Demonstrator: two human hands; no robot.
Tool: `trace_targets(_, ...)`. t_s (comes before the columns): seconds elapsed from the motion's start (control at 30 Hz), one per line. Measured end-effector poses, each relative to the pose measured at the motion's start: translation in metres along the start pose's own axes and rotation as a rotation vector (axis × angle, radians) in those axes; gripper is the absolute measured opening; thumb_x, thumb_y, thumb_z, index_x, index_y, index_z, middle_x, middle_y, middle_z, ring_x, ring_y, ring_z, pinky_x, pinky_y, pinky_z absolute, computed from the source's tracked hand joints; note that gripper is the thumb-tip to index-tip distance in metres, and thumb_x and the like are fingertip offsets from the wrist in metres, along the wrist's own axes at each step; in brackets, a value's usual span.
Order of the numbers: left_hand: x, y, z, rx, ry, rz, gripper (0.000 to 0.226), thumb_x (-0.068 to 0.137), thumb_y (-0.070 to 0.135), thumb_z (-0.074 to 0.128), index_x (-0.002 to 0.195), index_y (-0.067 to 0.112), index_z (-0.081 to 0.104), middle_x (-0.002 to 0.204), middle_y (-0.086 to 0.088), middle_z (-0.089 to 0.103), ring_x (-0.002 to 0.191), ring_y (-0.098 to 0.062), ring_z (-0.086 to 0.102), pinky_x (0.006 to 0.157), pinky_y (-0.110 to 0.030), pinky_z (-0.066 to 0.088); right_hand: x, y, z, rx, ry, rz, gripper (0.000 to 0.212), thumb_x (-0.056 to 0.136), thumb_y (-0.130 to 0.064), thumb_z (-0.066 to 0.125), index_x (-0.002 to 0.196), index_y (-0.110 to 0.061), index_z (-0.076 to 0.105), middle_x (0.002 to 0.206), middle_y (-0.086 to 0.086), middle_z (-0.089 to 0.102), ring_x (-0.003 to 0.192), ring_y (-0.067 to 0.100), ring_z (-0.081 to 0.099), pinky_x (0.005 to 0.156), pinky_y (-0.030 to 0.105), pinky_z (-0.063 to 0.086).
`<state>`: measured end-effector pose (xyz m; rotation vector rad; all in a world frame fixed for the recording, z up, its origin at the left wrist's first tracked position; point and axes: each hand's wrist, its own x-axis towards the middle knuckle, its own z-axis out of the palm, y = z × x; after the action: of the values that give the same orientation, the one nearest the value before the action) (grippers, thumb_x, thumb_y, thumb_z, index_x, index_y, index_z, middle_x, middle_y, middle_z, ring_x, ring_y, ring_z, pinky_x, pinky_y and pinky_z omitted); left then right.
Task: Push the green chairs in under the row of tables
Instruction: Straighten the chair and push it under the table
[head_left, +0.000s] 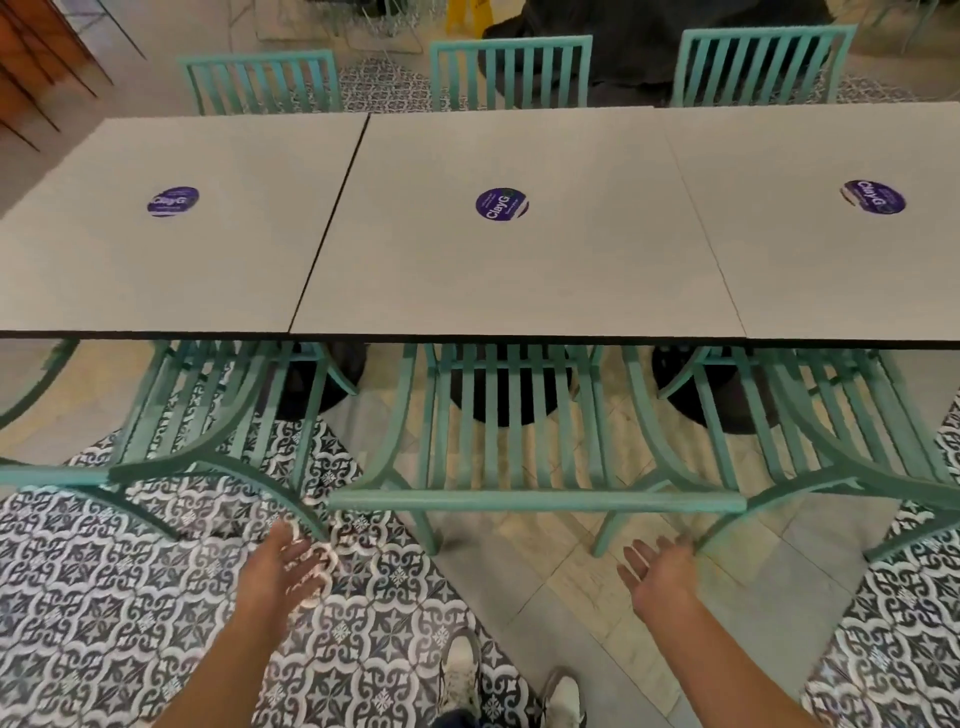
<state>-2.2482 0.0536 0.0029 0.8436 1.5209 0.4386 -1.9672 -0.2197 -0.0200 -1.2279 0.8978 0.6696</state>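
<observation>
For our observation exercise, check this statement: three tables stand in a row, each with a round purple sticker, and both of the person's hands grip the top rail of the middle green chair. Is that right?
Not quite. The head view shows the left hand and right hand open, short of the middle chair, gripping nothing. The three tables with a purple sticker on each are right.

Mint-green slatted chairs (537, 457) ring pale grey tabletops (498, 270), each with a round purple sticker (502, 204); the lower-left floor (130, 613) is black-and-white patterned tile.
</observation>
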Motion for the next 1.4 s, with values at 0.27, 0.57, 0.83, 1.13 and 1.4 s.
trace_targets(0.27, -0.001, 0.025, -0.085, -0.009, 0.079, 0.093, 0.030, 0.098, 0.026, 0.046, 0.115, 0.004, 0.057, 0.114, -0.018, 0.065, 0.099, -0.032, 0.063, 0.085, -0.045, 0.052, -0.054, 0.088, 0.054, -0.314, -0.285, 0.031, 0.045, 0.101, -0.026, 0.037, 0.142, -0.009, 0.035, 0.141, 0.019, 0.043, 0.123, 0.031, 0.045, 0.106, 0.046, 0.032)
trace_targets(0.57, 0.074, 0.071, -0.229, -0.210, 0.007, 0.082, 0.028, 0.095, 0.026, 0.051, 0.112, 0.006, 0.058, 0.112, -0.015, 0.065, 0.103, -0.033, 0.063, 0.079, -0.045, 0.054, -0.164, 0.252, 0.169, -0.547, -0.558, 0.039, 0.048, 0.102, -0.030, 0.034, 0.144, -0.007, 0.029, 0.139, 0.017, 0.047, 0.121, 0.029, 0.048, 0.101, 0.042, 0.037)
trace_targets(0.83, 0.150, 0.129, -0.386, -0.297, 0.059, 0.041, 0.028, 0.098, 0.030, 0.046, 0.114, 0.009, 0.053, 0.119, -0.016, 0.058, 0.105, -0.033, 0.060, 0.089, -0.048, 0.049, -0.253, 0.385, 0.281, -0.579, -0.544, 0.141, 0.043, 0.099, -0.031, 0.044, 0.136, -0.011, 0.041, 0.136, 0.014, 0.049, 0.119, 0.029, 0.051, 0.100, 0.046, 0.041)
trace_targets(1.13, 0.272, 0.218, -0.450, -0.358, 0.057, -0.073, 0.050, 0.098, 0.033, 0.047, 0.140, 0.008, 0.036, 0.130, -0.019, 0.048, 0.115, -0.037, 0.052, 0.088, -0.051, 0.047, -0.257, 0.450, 0.428, -0.263, -0.417, 0.104, 0.056, 0.090, -0.048, 0.054, 0.138, -0.023, 0.040, 0.138, 0.014, 0.042, 0.118, 0.030, 0.050, 0.096, 0.058, 0.043)
trace_targets(1.4, 0.356, 0.276, -0.478, -0.358, 0.049, -0.174, 0.040, 0.097, 0.032, 0.050, 0.133, 0.017, 0.043, 0.142, -0.022, 0.038, 0.115, -0.039, 0.051, 0.093, -0.056, 0.046, -0.254, 0.491, 0.471, -0.104, -0.245, 0.096, 0.054, 0.087, -0.032, 0.064, 0.131, -0.010, 0.044, 0.127, 0.015, 0.051, 0.114, 0.031, 0.054, 0.083, 0.052, 0.048)
